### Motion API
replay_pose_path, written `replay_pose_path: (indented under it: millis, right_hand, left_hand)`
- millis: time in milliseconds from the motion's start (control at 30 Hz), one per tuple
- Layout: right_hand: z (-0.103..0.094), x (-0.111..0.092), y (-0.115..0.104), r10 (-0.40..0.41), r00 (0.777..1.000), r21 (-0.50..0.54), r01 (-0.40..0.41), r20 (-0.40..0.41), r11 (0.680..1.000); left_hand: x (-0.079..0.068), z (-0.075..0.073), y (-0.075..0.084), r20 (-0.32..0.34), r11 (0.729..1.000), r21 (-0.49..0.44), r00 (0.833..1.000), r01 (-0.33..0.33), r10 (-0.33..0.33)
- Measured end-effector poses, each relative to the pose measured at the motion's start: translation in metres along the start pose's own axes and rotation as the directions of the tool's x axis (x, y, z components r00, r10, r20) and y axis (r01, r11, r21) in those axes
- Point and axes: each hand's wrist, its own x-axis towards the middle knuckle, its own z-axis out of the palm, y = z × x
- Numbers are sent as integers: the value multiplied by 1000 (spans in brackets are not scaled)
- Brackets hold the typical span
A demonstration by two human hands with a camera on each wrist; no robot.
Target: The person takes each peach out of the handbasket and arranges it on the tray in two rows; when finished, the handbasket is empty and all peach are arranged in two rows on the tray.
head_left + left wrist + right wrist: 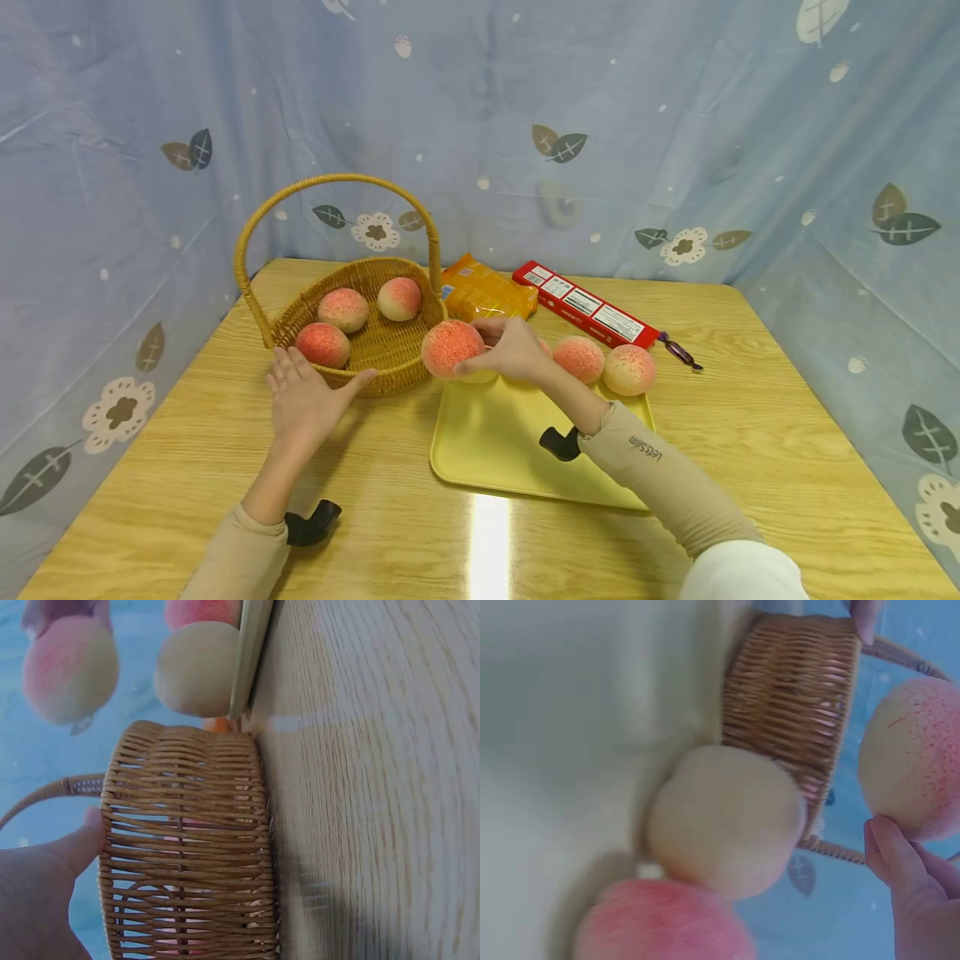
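A pink and cream peach (452, 348) is held between the thumb and fingers of my right hand (513, 354), raised over the left end of the yellow tray (517, 442). In the right wrist view the held peach (915, 759) hangs beside the fingertips. My left hand (303, 404) lies spread at the near rim of the wicker basket (390, 367), its thumb touching the rim in the left wrist view. Three peaches are inside: one at front left (322, 344), one behind it (342, 311) and one at the back right (400, 298). Several more peaches (578, 359) sit on the tray, some partly hidden by my right hand.
Behind the tray lie an orange packet (483, 287) and a long red box (588, 304). A small dark-wrapped candy (680, 352) is at the box's right end. The basket's tall handle (337, 179) arches above it. Patterned curtains (480, 125) surround the wooden table (375, 517).
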Motion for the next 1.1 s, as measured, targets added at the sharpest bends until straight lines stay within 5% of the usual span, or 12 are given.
replay_pose_path:
  millis: [567, 1100]
  right_hand:
    - [6, -28, 43, -47, 998, -186, 55, 49, 981]
    - [26, -32, 48, -131, 986, -455, 163, 100, 876]
  left_hand:
    - [-1, -4, -1, -24, 1000, -16, 1000, -1, 1]
    - [-1, -1, 1, -28, 1000, -22, 1000, -5, 4]
